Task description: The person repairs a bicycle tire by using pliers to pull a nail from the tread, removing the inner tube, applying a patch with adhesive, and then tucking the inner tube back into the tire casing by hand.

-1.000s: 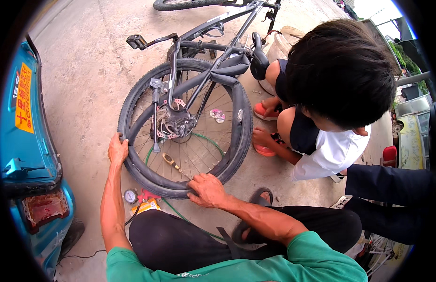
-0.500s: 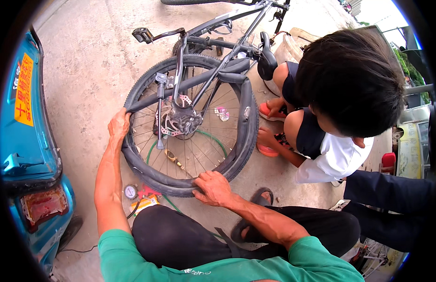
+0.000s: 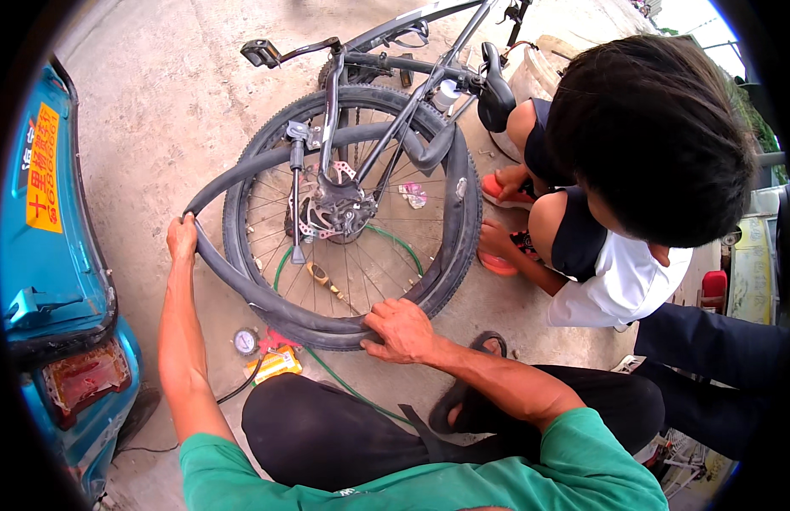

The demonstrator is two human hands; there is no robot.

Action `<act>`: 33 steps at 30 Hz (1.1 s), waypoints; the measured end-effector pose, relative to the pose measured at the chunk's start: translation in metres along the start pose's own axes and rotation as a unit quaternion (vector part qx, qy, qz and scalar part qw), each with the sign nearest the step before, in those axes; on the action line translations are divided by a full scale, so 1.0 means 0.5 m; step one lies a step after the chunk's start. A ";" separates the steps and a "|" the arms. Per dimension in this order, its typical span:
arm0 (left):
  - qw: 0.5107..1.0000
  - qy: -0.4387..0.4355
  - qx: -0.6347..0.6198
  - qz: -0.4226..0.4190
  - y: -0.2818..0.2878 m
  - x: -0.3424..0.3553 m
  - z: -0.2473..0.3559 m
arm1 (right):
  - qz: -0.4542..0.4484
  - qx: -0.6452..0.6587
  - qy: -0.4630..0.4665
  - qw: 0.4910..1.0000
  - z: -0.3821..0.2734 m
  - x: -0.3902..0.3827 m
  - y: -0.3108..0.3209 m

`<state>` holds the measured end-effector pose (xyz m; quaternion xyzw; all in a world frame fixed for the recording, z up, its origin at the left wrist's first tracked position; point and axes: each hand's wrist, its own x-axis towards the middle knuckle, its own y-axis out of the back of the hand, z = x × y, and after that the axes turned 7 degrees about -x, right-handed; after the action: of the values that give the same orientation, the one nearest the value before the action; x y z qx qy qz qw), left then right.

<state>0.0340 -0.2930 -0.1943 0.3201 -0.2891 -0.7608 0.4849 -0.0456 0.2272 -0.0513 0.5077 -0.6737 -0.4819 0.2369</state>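
Observation:
A bicycle lies on its side with its rear wheel toward me. A black inner tube hangs partly out of the tyre, looping beyond the wheel's left side. My left hand is closed on that loop, pulling it out past the rim. Across the near edge of the wheel, my right hand grips the tyre, fingers over the top and thumb on the near side. Along the wheel's right side the tube lies against the tyre. Brake disc and spokes show in the middle.
At right a person crouches, hands by their shoes. A teal vehicle stands at left. Near my knee lie a round gauge, a yellow box and a green hose. A wooden-handled tool shows through the spokes.
My left hand has moved left and drawn the inner tube away from the wheel's left side into a loop. The right hand stays on the near edge of the tyre.

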 end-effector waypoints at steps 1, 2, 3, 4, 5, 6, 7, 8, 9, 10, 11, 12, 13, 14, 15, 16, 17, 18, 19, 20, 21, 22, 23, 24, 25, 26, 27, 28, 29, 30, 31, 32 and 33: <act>0.990 0.066 -0.121 -0.008 -0.003 0.017 0.002 | -0.013 0.003 -0.002 1.000 0.000 0.000 -0.001; 0.962 0.128 -0.242 -0.011 -0.001 0.040 0.010 | -0.009 0.009 0.003 1.000 0.000 0.001 0.001; 0.920 0.175 -0.350 -0.009 0.009 0.063 0.011 | -0.003 0.017 0.011 1.000 -0.005 0.004 0.003; 0.864 0.219 -0.454 -0.006 0.017 0.076 0.005 | 0.004 0.026 0.020 0.999 -0.011 0.006 0.005; 0.853 0.243 -0.461 -0.017 -0.010 0.063 0.008 | 0.000 0.018 0.018 1.000 -0.006 0.000 0.001; 0.844 0.261 -0.468 -0.022 -0.013 0.061 0.003 | 0.001 0.013 0.022 1.000 -0.010 0.001 -0.004; 0.852 0.253 -0.457 -0.029 -0.015 0.054 -0.006 | 0.003 0.008 0.027 1.000 -0.014 0.005 -0.005; 0.897 0.214 -0.385 -0.040 -0.029 0.035 -0.003 | 0.000 0.005 0.025 1.000 -0.010 0.003 -0.007; 0.934 0.175 -0.308 -0.051 -0.053 0.003 0.004 | -0.006 0.004 0.022 1.000 0.002 -0.003 -0.006; 0.962 0.133 -0.228 -0.062 -0.068 -0.024 0.012 | -0.012 0.003 0.020 1.000 0.013 -0.009 -0.004; 0.980 0.103 -0.166 -0.038 -0.059 -0.023 0.013 | -0.010 0.000 0.028 1.000 0.016 -0.006 0.007; 0.998 0.025 -0.062 0.009 -0.055 -0.025 0.013 | -0.011 -0.006 0.035 0.999 0.021 -0.002 0.017; 1.000 -0.013 -0.019 0.005 -0.042 -0.027 0.008 | -0.013 -0.013 0.042 0.999 0.026 0.001 0.028; 0.998 -0.051 0.019 -0.008 -0.055 -0.050 0.034 | -0.018 -0.025 0.039 0.999 0.047 -0.001 0.038; 0.995 -0.088 0.032 -0.023 -0.057 -0.064 0.050 | -0.010 -0.034 0.037 0.999 0.060 0.000 0.051; 0.990 -0.125 0.045 -0.038 -0.061 -0.075 0.070 | -0.018 -0.049 0.040 0.998 0.074 0.002 0.064; 0.984 -0.162 0.056 -0.053 -0.066 -0.087 0.092 | -0.026 -0.067 0.042 0.997 0.088 0.004 0.081; 0.978 -0.180 0.073 -0.073 -0.072 -0.102 0.112 | -0.035 -0.081 0.045 0.995 0.103 0.006 0.091; 0.971 -0.199 0.090 -0.094 -0.080 -0.119 0.133 | -0.032 -0.082 0.046 0.995 0.116 0.007 0.097; 0.964 -0.217 0.108 -0.112 -0.081 -0.129 0.148 | -0.039 -0.083 0.051 0.994 0.121 0.012 0.104; 0.960 -0.243 0.111 -0.087 -0.087 -0.140 0.148 | -0.046 -0.084 0.055 0.994 0.126 0.016 0.111; 0.961 -0.234 0.117 -0.093 -0.086 -0.132 0.137 | -0.053 -0.085 0.059 0.993 0.127 0.020 0.114; 0.961 -0.227 0.120 -0.100 -0.082 -0.128 0.138 | -0.051 -0.090 0.055 0.993 0.126 0.019 0.118; 0.962 -0.220 0.123 -0.108 -0.082 -0.126 0.139 | -0.043 -0.091 0.057 0.993 0.127 0.016 0.116; 0.959 -0.213 0.158 -0.095 -0.076 -0.126 0.136 | -0.035 -0.091 0.059 0.994 0.129 0.012 0.113; 0.960 -0.209 0.173 -0.072 -0.061 -0.109 0.124 | -0.026 -0.092 0.061 0.994 0.130 0.010 0.112; 0.962 -0.186 0.198 -0.040 -0.035 -0.072 0.098 | -0.017 -0.087 0.066 0.994 0.130 0.005 0.106; 0.972 -0.137 0.192 0.001 -0.019 -0.054 0.088 | -0.011 -0.087 0.063 0.994 0.139 -0.009 0.104; 0.984 -0.065 0.165 0.019 0.015 -0.017 0.076 | 0.004 -0.089 0.064 0.994 0.144 -0.009 0.107; 0.985 -0.016 0.167 0.047 0.051 0.014 0.054 | -0.002 -0.092 0.064 0.994 0.140 -0.004 0.104; 0.983 0.007 0.171 0.059 0.065 0.038 0.043 | -0.011 -0.095 0.061 0.994 0.139 -0.005 0.109; 0.985 0.020 0.151 0.084 0.058 0.045 0.045 | -0.023 -0.099 0.055 0.993 0.144 -0.010 0.109; 0.983 0.032 0.141 0.110 0.067 0.074 0.036 | -0.007 -0.095 0.068 0.993 0.146 -0.008 0.113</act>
<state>0.0265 -0.3368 -0.1656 0.3756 -0.4112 -0.6440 0.5245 -0.1289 0.2619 -0.0314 0.5189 -0.6041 -0.5097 0.3258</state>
